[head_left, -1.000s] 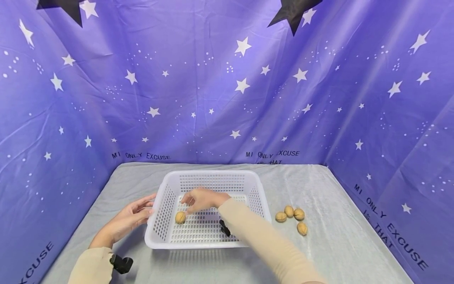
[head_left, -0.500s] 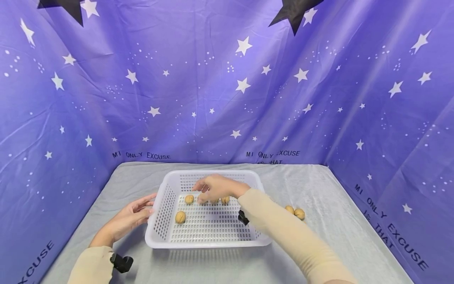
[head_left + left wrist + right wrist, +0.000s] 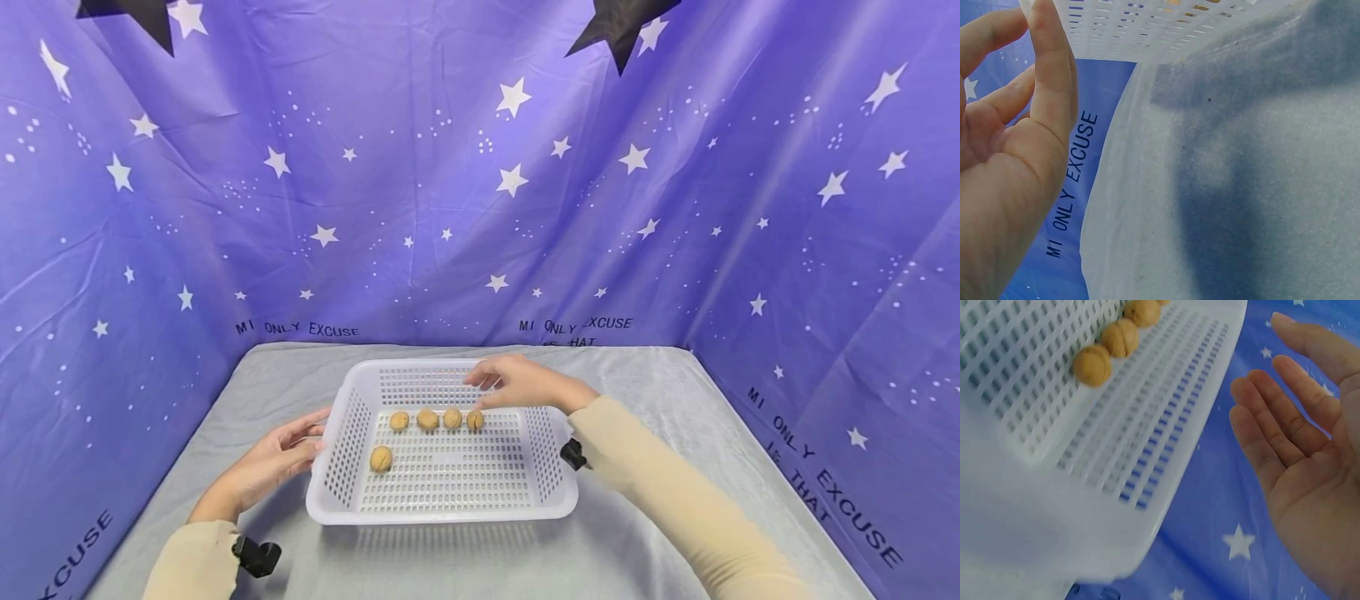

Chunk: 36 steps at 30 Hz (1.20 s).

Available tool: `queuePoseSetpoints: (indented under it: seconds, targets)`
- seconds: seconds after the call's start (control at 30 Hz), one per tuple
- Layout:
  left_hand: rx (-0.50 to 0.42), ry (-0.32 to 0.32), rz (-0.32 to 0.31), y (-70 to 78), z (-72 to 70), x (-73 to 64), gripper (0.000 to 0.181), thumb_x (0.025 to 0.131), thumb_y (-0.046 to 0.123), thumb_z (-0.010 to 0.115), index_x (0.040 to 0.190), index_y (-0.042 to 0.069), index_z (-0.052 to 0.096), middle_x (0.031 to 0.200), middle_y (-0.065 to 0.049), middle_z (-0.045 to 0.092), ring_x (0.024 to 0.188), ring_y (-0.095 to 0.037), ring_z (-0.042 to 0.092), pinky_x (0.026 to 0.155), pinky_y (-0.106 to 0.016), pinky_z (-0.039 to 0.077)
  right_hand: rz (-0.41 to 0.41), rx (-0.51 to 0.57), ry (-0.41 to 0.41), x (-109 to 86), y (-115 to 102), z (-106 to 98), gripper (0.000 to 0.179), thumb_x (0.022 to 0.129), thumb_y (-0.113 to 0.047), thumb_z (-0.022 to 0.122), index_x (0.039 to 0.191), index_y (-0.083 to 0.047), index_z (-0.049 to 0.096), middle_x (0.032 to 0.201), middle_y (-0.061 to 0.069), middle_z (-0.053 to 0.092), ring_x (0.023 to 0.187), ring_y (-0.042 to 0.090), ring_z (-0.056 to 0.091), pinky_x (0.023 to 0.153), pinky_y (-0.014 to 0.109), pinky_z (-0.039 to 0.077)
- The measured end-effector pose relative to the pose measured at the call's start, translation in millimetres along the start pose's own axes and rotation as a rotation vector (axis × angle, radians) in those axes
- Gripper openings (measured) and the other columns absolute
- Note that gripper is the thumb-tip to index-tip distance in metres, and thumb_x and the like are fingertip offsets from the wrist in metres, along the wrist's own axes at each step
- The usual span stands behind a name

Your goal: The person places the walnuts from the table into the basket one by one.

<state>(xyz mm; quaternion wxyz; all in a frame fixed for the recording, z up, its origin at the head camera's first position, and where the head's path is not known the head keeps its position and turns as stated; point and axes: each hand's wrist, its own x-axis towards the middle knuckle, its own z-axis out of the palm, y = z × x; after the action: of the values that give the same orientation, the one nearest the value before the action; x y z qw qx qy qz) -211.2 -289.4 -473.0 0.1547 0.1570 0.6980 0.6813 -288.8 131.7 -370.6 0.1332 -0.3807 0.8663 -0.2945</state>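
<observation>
A white plastic basket (image 3: 450,508) with slotted walls stands on the grey cloth. Inside it, several walnuts (image 3: 427,420) line up along the back wall. A single walnut (image 3: 381,459) lies apart at the front left. My left hand (image 3: 266,462) holds the basket's left rim; in the left wrist view, the thumb (image 3: 1050,69) and fingers meet at that rim. Over the back right rim hovers my right hand (image 3: 525,385), fingers loosely bent and apart. In the right wrist view, the palm of this hand (image 3: 1310,450) shows nothing in it.
The grey cloth-covered table (image 3: 720,467) extends right of the basket. My right sleeve (image 3: 660,483) covers the spot where walnuts lay on the cloth. A purple star-printed curtain (image 3: 420,208) encloses the table at the back and sides.
My right hand has moved right and up, from inside the basket to above its back right rim. The back-row walnuts have come into full view. The left hand has stayed put.
</observation>
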Motion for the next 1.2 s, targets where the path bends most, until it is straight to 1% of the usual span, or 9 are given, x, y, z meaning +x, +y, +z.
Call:
queuePoseSetpoints:
  seconds: [0.1, 0.23, 0.33, 0.47, 0.6, 0.77, 0.93, 1.03, 1.2]
  targets:
    - [0.005, -0.002, 0.001, 0.0, 0.1, 0.2, 0.064, 0.102, 0.002, 0.053, 0.155, -0.008, 0.020, 0.135, -0.025, 0.048, 0.112, -0.020, 0.062, 0.093, -0.037, 0.055, 0.008, 0.026, 0.032, -15.7, 10, -8, 0.044, 0.090, -0.018, 0.075, 0.131, -0.004, 0.063, 0.128, 0.007, 0.065, 0.115, 0.029, 0.062, 0.101, 0.044, 0.049]
    - [0.014, 0.002, -0.004, 0.2, 0.2, 0.2, 0.064, 0.102, 0.003, 0.053, 0.155, -0.007, 0.020, 0.136, -0.029, 0.046, 0.113, -0.022, 0.062, 0.092, -0.036, 0.055, 0.033, 0.002, 0.074, -38.1, 22, -18, 0.046, 0.091, -0.019, 0.074, 0.131, -0.002, 0.062, 0.127, 0.009, 0.065, 0.113, 0.027, 0.062, 0.100, 0.042, 0.050]
    - [0.019, 0.007, -0.010, 0.7, 0.7, 0.6, 0.064, 0.102, 0.003, 0.054, 0.155, -0.007, 0.020, 0.137, -0.030, 0.044, 0.113, -0.022, 0.062, 0.093, -0.036, 0.055, 0.054, -0.010, 0.106, -55.7, 32, -25, 0.044, 0.091, -0.019, 0.073, 0.130, -0.001, 0.063, 0.126, 0.014, 0.064, 0.112, 0.028, 0.063, 0.098, 0.042, 0.052]
    - [0.024, 0.015, -0.017, 1.2, 1.1, 0.9, 0.064, 0.102, 0.004, 0.054, 0.156, -0.007, 0.020, 0.138, -0.028, 0.045, 0.114, -0.022, 0.061, 0.093, -0.036, 0.054, 0.079, 0.000, 0.136, -77.4, 49, -30, 0.043, 0.092, -0.020, 0.073, 0.129, 0.001, 0.063, 0.126, 0.018, 0.064, 0.112, 0.032, 0.063, 0.097, 0.044, 0.052]
    - [0.028, 0.022, -0.024, 0.9, 0.9, 0.7, 0.064, 0.102, 0.004, 0.054, 0.156, -0.006, 0.021, 0.137, -0.025, 0.047, 0.114, -0.022, 0.061, 0.094, -0.036, 0.054, 0.095, -0.006, 0.157, -96.7, 64, -31, 0.042, 0.092, -0.019, 0.074, 0.126, 0.002, 0.064, 0.123, 0.016, 0.066, 0.111, 0.034, 0.063, 0.096, 0.046, 0.053]
    - [0.024, 0.021, -0.022, -1.4, 1.0, 0.1, 0.063, 0.102, 0.003, 0.054, 0.156, -0.006, 0.022, 0.136, -0.023, 0.049, 0.113, -0.020, 0.062, 0.094, -0.037, 0.054, 0.118, -0.010, 0.167, -117.6, 81, -28, 0.037, 0.092, -0.016, 0.074, 0.122, 0.003, 0.065, 0.120, 0.014, 0.067, 0.108, 0.038, 0.064, 0.092, 0.046, 0.055]
    - [0.021, 0.023, -0.017, -2.4, 0.9, -0.4, 0.062, 0.103, 0.003, 0.053, 0.156, -0.006, 0.022, 0.136, -0.023, 0.049, 0.113, -0.019, 0.062, 0.094, -0.036, 0.054, 0.173, -0.014, 0.176, -134.8, 98, -21, 0.034, 0.092, -0.018, 0.073, 0.121, -0.002, 0.067, 0.117, 0.012, 0.069, 0.106, 0.035, 0.065, 0.090, 0.048, 0.055]
    - [0.029, 0.026, -0.021, -1.2, 1.4, -0.3, 0.063, 0.103, 0.004, 0.053, 0.156, -0.006, 0.022, 0.136, -0.022, 0.049, 0.112, -0.018, 0.062, 0.094, -0.036, 0.054, 0.205, -0.018, 0.182, -144.0, 109, -14, 0.034, 0.092, -0.019, 0.073, 0.121, -0.001, 0.068, 0.117, 0.014, 0.069, 0.104, 0.033, 0.065, 0.090, 0.050, 0.054]
    - [0.033, 0.036, -0.031, 0.4, 2.1, -0.2, 0.064, 0.102, 0.005, 0.054, 0.156, -0.006, 0.021, 0.136, -0.021, 0.049, 0.112, -0.018, 0.062, 0.093, -0.035, 0.054, 0.242, 0.015, 0.180, -157.9, 126, -2, 0.038, 0.090, -0.018, 0.075, 0.121, 0.004, 0.066, 0.120, 0.019, 0.067, 0.109, 0.040, 0.063, 0.094, 0.056, 0.050]
